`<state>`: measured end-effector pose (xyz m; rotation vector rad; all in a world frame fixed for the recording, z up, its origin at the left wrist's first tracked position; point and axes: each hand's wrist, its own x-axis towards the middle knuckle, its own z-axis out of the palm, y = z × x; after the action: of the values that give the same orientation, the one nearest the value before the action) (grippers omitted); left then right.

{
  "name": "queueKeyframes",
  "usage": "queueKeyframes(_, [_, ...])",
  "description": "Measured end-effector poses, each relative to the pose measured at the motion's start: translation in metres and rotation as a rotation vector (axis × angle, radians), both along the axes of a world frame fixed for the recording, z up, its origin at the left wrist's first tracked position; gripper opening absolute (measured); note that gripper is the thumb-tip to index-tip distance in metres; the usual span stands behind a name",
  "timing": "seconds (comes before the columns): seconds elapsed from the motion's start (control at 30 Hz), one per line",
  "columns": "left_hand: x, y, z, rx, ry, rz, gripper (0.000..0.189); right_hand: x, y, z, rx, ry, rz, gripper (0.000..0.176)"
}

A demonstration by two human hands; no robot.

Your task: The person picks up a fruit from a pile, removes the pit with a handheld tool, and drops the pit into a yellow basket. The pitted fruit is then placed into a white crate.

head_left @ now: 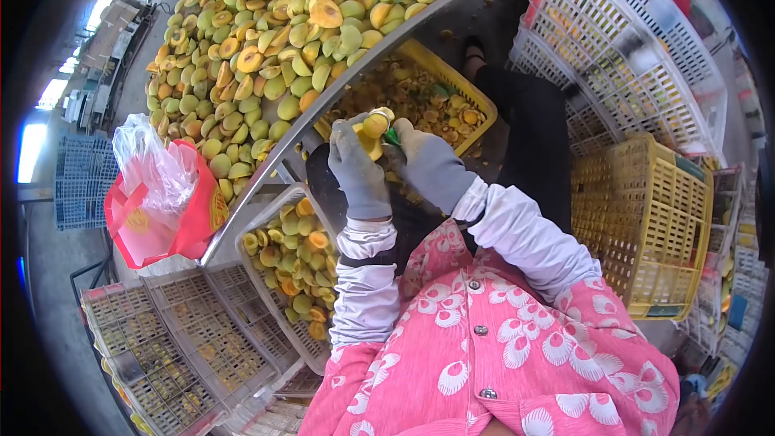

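Observation:
My left hand (358,171), in a grey work glove, is closed round a yellow-green fruit half (369,144) that looks like a peach. In my right hand (432,163), also gloved, is a pitting tool with a green handle (392,136) and a curved metal end (384,113). Its metal end is right at the fruit, close to the left fingertips. Both hands are over my lap. Beyond them, a yellow crate (482,105) on the floor holds fruit scraps and pieces.
Many fruit halves (266,56) are heaped on a metal-edged table (355,69). A grey crate (311,194) of halves stands beside my left leg. Red bag (206,222) at the table's corner; white crates (622,56) and a yellow crate (638,226) at right; stacked crates (173,339) lower left.

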<state>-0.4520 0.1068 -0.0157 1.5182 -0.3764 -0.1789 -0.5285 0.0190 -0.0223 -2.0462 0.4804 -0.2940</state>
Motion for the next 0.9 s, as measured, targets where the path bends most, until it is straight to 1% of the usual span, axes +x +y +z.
queueKeyframes(0.07, [-0.006,-0.007,-0.002,-0.047,0.147,0.222,0.037,0.007,0.001,-0.007,-0.194,0.269,-0.023,0.025])
queueKeyframes(0.1, [-0.008,-0.004,0.001,-0.053,0.14,0.224,0.037,0.014,-0.008,-0.023,-0.132,0.331,-0.091,0.025])
queueKeyframes(0.13, [-0.012,0.006,0.005,0.043,0.026,0.368,0.032,0.02,-0.019,-0.048,-0.063,0.39,-0.161,0.025])
queueKeyframes(0.17, [-0.015,0.02,0.009,0.146,-0.089,0.515,0.027,0.018,-0.028,-0.073,-0.064,0.409,-0.186,0.026])
queueKeyframes(0.2, [-0.009,0.039,0.012,0.146,-0.075,0.54,0.024,0.016,-0.039,-0.089,-0.074,0.425,-0.198,0.028])
queueKeyframes(0.23, [-0.001,0.067,0.012,0.151,-0.054,0.572,0.021,0.013,-0.046,-0.093,-0.074,0.42,-0.175,0.028])
queueKeyframes(0.3, [0.026,0.134,-0.004,0.67,-0.407,0.73,0.019,0.015,-0.05,-0.098,-0.155,0.469,-0.197,0.034])
queueKeyframes(0.33, [0.039,0.153,0.002,0.683,-0.411,0.732,0.019,0.018,-0.048,-0.097,-0.144,0.469,-0.19,0.034])
queueKeyframes(0.4, [0.054,0.174,0.01,0.98,-0.737,0.906,0.027,0.017,-0.049,-0.083,0.047,0.251,-0.152,0.041])
queueKeyframes(0.43, [0.07,0.171,0.01,0.848,-0.754,0.769,0.027,0.018,-0.049,-0.074,0.044,0.258,-0.149,0.041])
queueKeyframes(0.47, [0.088,0.154,0.015,0.711,-0.765,0.638,0.027,0.021,-0.048,-0.063,0.205,0.272,-0.148,0.042])
queueKeyframes(0.5, [0.103,0.132,0.023,0.824,-0.76,0.507,0.025,0.023,-0.047,-0.058,0.365,0.284,-0.15,0.043])
queueKeyframes(0.53, [0.12,0.108,0.027,0.932,-0.754,0.368,0.023,0.021,-0.048,-0.061,0.361,0.287,-0.154,0.043])
queueKeyframes(0.6, [0.168,0.075,0.009,1.154,-0.797,0.182,0.034,0.014,-0.052,-0.07,0.22,0.318,-0.147,0.042])
queueKeyframes(0.63, [0.196,0.063,-0.005,1.147,-0.802,0.172,0.034,0.007,-0.054,-0.071,0.22,0.318,-0.159,0.042])
queueKeyframes(0.67, [0.225,0.052,-0.02,1.299,-0.613,0.012,0.04,-0.001,-0.055,-0.072,0.225,0.331,-0.184,0.042])
queueKeyframes(0.7, [0.241,0.041,-0.023,1.44,-0.419,-0.149,0.047,-0.008,-0.058,-0.073,0.229,0.343,-0.211,0.041])
queueKeyframes(0.73, [0.251,0.038,-0.026,1.437,-0.429,-0.16,0.047,-0.013,-0.059,-0.085,0.308,0.366,-0.223,0.038])
queueKeyframes(0.77, [0.255,0.035,-0.025,1.458,-0.465,-0.176,0.05,-0.013,-0.058,-0.089,0.31,0.366,-0.231,0.038])
queueKeyframes(0.8, [0.256,0.035,-0.024,1.48,-0.498,-0.19,0.054,-0.014,-0.057,-0.092,0.341,0.325,-0.226,0.037])
queueKeyframes(0.83, [0.254,0.037,-0.023,1.483,-0.5,-0.194,0.054,-0.015,-0.055,-0.095,0.374,0.284,-0.218,0.035])
queueKeyframes(0.87, [0.254,0.041,-0.024,1.363,-0.444,-0.129,0.056,-0.013,-0.053,-0.093,0.377,0.283,-0.22,0.035])
queueKeyframes(0.9, [0.254,0.048,-0.029,1.244,-0.389,-0.064,0.057,-0.007,-0.048,-0.087,0.302,0.195,-0.19,0.035])
